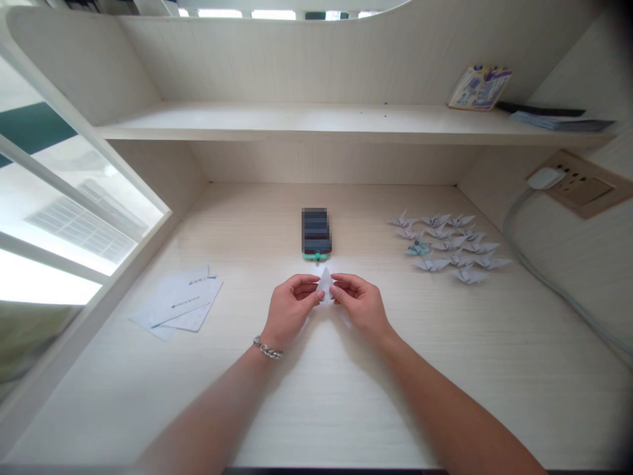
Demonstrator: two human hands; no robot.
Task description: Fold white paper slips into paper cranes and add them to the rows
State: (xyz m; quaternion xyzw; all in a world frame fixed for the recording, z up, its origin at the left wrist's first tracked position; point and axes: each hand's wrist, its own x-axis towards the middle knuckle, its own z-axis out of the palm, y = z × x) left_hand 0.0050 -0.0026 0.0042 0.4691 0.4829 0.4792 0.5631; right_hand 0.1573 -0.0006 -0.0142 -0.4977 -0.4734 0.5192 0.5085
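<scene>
A small piece of folded white paper (325, 282), pointed at the top, is pinched between my two hands just above the desk. My left hand (295, 305) grips its left edge with thumb and fingers; a silver chain bracelet (268, 348) circles that wrist. On the paper's right edge, my right hand (362, 305) closes in the same way. Straight beyond the paper lies a phone (316, 231) with a green edge, its screen blurred out. To the right, several folded paper cranes (450, 243) are grouped in rows, a light blue crane (418, 248) among them.
Loose sheets of paper (185, 305) with printed text lie on the left of the desk (316, 409). Above the desk's back runs a shelf (277, 120) holding a small package (479, 87). A cable (539, 280) hangs from a plug (545, 177) in the right wall socket.
</scene>
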